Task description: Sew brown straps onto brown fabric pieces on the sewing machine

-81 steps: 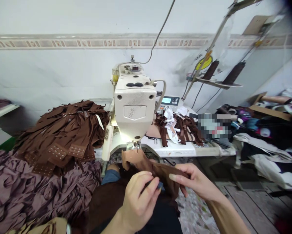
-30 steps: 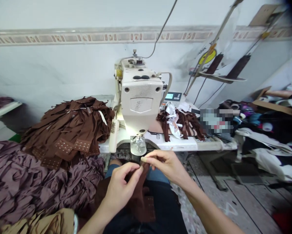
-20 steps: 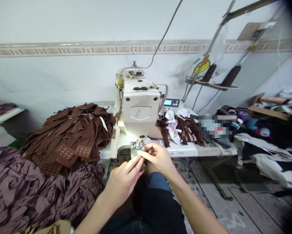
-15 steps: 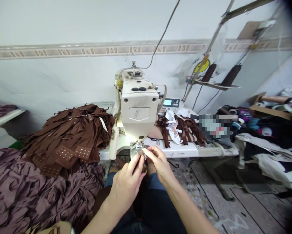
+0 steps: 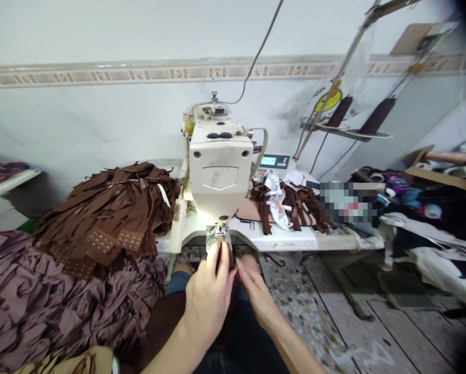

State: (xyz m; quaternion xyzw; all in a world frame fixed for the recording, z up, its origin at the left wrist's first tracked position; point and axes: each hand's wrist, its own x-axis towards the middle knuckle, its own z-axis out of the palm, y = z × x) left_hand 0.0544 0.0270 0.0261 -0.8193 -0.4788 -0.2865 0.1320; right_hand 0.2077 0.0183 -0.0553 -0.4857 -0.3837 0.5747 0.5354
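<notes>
A white sewing machine (image 5: 219, 171) stands straight ahead, its metal needle plate (image 5: 211, 239) low at the front. My left hand (image 5: 209, 291) is right at that plate, its extended fingers pressing brown fabric (image 5: 230, 253) against it. Slightly lower and to the right, my right hand (image 5: 256, 291) pinches an edge of the same fabric between thumb and fingers. Both hands partly cover the piece. More brown cloth (image 5: 165, 317) lies over my lap.
Left of the machine is a heap of brown garment pieces (image 5: 112, 213), above mauve cloth (image 5: 62, 301). On the right are brown and white scraps (image 5: 277, 202), a control panel (image 5: 274, 161) and thread cones (image 5: 377, 117) on a stand. A white table edge (image 5: 287, 242) runs across.
My right hand has moved down and away from the needle plate, while my left fingers have come up onto the plate with the fabric. The view has shifted slightly.
</notes>
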